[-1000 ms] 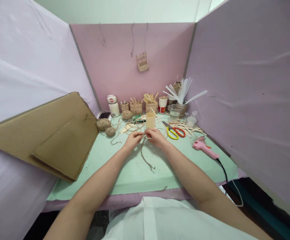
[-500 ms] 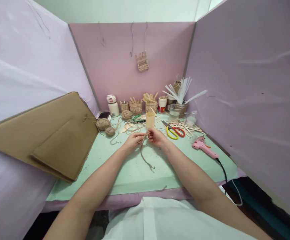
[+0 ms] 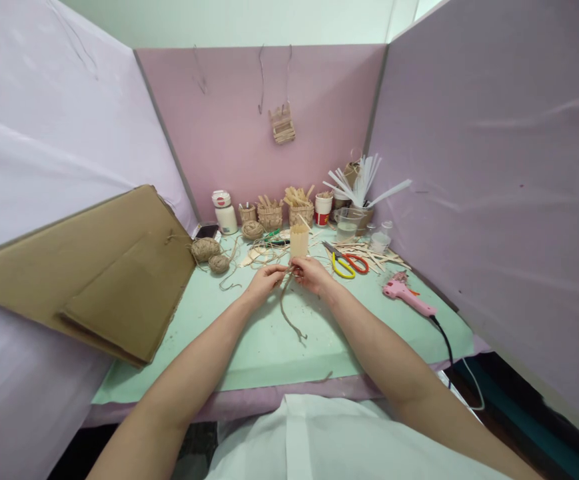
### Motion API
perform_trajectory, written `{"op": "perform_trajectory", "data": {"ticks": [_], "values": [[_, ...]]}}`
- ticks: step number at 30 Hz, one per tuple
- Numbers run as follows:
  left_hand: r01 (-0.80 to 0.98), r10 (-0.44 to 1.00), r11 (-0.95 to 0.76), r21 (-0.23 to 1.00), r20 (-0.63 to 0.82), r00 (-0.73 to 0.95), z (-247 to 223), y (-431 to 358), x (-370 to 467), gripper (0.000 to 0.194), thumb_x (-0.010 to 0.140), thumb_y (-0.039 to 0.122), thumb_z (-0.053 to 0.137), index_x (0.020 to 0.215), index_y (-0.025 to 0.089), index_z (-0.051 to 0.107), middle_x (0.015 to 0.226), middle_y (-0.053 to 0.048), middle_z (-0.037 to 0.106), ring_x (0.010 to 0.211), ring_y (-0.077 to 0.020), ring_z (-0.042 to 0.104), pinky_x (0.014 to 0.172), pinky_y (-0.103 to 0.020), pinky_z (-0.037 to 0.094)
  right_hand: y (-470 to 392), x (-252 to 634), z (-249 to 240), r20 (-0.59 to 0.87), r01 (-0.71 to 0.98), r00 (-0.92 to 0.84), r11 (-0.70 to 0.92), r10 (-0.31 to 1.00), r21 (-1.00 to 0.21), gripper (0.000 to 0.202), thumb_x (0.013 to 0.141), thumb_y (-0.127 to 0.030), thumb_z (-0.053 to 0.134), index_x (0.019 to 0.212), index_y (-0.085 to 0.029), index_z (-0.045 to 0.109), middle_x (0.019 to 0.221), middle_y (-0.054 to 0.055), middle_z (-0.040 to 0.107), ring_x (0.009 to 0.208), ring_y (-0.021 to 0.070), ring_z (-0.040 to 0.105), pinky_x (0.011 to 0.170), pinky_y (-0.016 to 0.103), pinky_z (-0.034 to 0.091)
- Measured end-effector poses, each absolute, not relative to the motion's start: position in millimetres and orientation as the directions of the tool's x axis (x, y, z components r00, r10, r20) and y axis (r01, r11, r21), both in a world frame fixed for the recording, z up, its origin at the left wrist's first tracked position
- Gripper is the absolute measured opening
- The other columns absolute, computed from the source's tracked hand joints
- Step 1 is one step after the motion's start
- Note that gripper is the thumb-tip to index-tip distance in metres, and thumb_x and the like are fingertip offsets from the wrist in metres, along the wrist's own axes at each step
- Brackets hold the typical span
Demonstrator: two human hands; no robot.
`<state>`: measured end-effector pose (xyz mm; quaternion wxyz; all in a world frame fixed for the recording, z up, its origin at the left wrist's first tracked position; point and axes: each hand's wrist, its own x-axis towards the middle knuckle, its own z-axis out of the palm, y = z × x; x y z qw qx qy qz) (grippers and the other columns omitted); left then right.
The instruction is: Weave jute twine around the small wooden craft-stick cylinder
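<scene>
A brown length of twine (image 3: 285, 308) runs up from the green tabletop into my fingers, its lower part hanging in a curve with a small hook at the end. My left hand (image 3: 267, 279) pinches it from the left, and my right hand (image 3: 310, 273) pinches it from the right, the fingertips almost meeting. The upper part of the twine is hidden among the fingers. Just behind my hands stands a small pale wooden-stick holder (image 3: 299, 240), upright. Scissors (image 3: 345, 260) with yellow and red handles lie open to the right of my right hand.
A pink glue gun (image 3: 409, 296) with a black cord lies at the right. Twine balls (image 3: 205, 249) sit at the left, beside leaning cardboard (image 3: 114, 287). Stick-filled baskets (image 3: 270, 217), a white-capped bottle (image 3: 225, 215) and a plastic cup (image 3: 348, 227) line the back; loose wooden strips (image 3: 374, 255) lie scattered.
My fingertips have shifted slightly around the twine, the right hand's fingers drawing closer together. The view has moved a little; the tabletop items stay in place.
</scene>
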<state>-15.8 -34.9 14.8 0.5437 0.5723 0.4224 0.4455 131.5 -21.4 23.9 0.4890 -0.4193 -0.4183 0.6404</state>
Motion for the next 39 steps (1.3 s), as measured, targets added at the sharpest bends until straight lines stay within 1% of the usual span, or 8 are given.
{"op": "perform_trajectory", "data": {"ticks": [5, 8, 12, 15, 20, 23, 30, 39], "values": [[0.042, 0.975, -0.108, 0.993, 0.097, 0.200, 20.7, -39.6, -12.6, 0.026, 0.063, 0.033, 0.067, 0.083, 0.016, 0.067, 0.082, -0.004, 0.064, 0.075, -0.0137, 0.055, 0.069, -0.026, 0.043, -25.2, 127.9, 23.0, 0.119, 0.000, 0.007, 0.119, 0.993, -0.993, 0.017, 0.064, -0.034, 0.058, 0.062, -0.017, 0.057, 0.053, -0.005, 0.047, 0.055, 0.0089, 0.041, 0.050, 0.021, 0.030], [0.055, 0.971, -0.189, 0.980, 0.179, 0.157, 19.5, -40.3, -8.7, 0.027, 0.059, 0.032, 0.071, 0.079, 0.014, 0.065, 0.079, -0.005, 0.065, 0.075, -0.0149, 0.057, 0.072, -0.027, 0.043, -28.4, 124.0, 23.8, 0.217, 0.089, 0.032, 0.214, 0.976, -0.973, 0.016, 0.066, -0.032, 0.056, 0.059, -0.018, 0.057, 0.056, -0.003, 0.052, 0.060, 0.0109, 0.045, 0.056, 0.022, 0.034], [0.077, 0.958, -0.272, 0.959, 0.262, 0.121, 13.6, -38.0, -5.5, 0.024, 0.060, 0.031, 0.070, 0.076, 0.014, 0.063, 0.073, -0.003, 0.063, 0.070, -0.0144, 0.056, 0.069, -0.027, 0.043, -31.4, 120.4, 25.0, 0.273, 0.112, 0.059, 0.265, 0.960, -0.958, 0.017, 0.066, -0.031, 0.054, 0.056, -0.017, 0.056, 0.057, -0.002, 0.054, 0.060, 0.0116, 0.046, 0.059, 0.023, 0.035], [0.111, 0.953, -0.297, 0.948, 0.287, 0.099, 12.0, -36.4, -6.3, 0.019, 0.064, 0.031, 0.066, 0.074, 0.014, 0.062, 0.067, -0.001, 0.060, 0.064, -0.0125, 0.053, 0.065, -0.025, 0.041, -30.5, 121.7, 25.4, 0.259, 0.101, 0.081, 0.250, 0.963, -0.963, 0.016, 0.065, -0.031, 0.055, 0.057, -0.017, 0.057, 0.057, -0.002, 0.054, 0.060, 0.0113, 0.046, 0.058, 0.023, 0.035], [0.122, 0.946, -0.319, 0.940, 0.309, 0.095, 13.6, -34.6, -10.4, 0.020, 0.068, 0.033, 0.062, 0.075, 0.014, 0.064, 0.061, 0.001, 0.056, 0.059, -0.0110, 0.048, 0.060, -0.024, 0.038, -25.6, 126.6, 24.1, 0.101, -0.053, 0.083, 0.106, 0.991, -0.993, 0.014, 0.063, -0.031, 0.057, 0.062, -0.017, 0.058, 0.053, -0.004, 0.047, 0.052, 0.0087, 0.040, 0.049, 0.021, 0.031], [0.132, 0.950, -0.311, 0.941, 0.302, 0.081, 13.5, -34.1, -11.3, 0.021, 0.068, 0.034, 0.062, 0.073, 0.014, 0.065, 0.060, 0.000, 0.056, 0.059, -0.0111, 0.048, 0.059, -0.024, 0.038, -24.2, 126.7, 22.8, 0.056, -0.097, 0.044, 0.060, 0.997, -0.993, 0.016, 0.062, -0.032, 0.058, 0.062, -0.016, 0.057, 0.053, -0.005, 0.045, 0.051, 0.0078, 0.038, 0.046, 0.020, 0.028], [0.114, 0.955, -0.295, 0.949, 0.293, 0.038, 12.6, -35.0, -10.0, 0.024, 0.066, 0.035, 0.065, 0.079, 0.015, 0.066, 0.067, -0.002, 0.061, 0.063, -0.0121, 0.051, 0.062, -0.025, 0.040, -23.2, 125.9, 20.4, 0.065, -0.059, 0.040, 0.067, 0.997, -0.996, 0.016, 0.063, -0.033, 0.059, 0.062, -0.017, 0.058, 0.051, -0.005, 0.046, 0.050, 0.0081, 0.038, 0.047, 0.021, 0.028], [0.085, 0.963, -0.261, 0.962, 0.265, -0.041, 14.5, -32.7, -13.7, 0.024, 0.065, 0.037, 0.065, 0.073, 0.015, 0.065, 0.057, 0.001, 0.056, 0.057, -0.0114, 0.049, 0.057, -0.024, 0.038, -29.7, 123.4, 23.9, 0.084, -0.038, -0.047, 0.082, 0.995, -0.996, 0.020, 0.060, -0.035, 0.066, 0.066, -0.017, 0.060, 0.057, -0.003, 0.053, 0.055, 0.0092, 0.044, 0.050, 0.021, 0.031]]}}
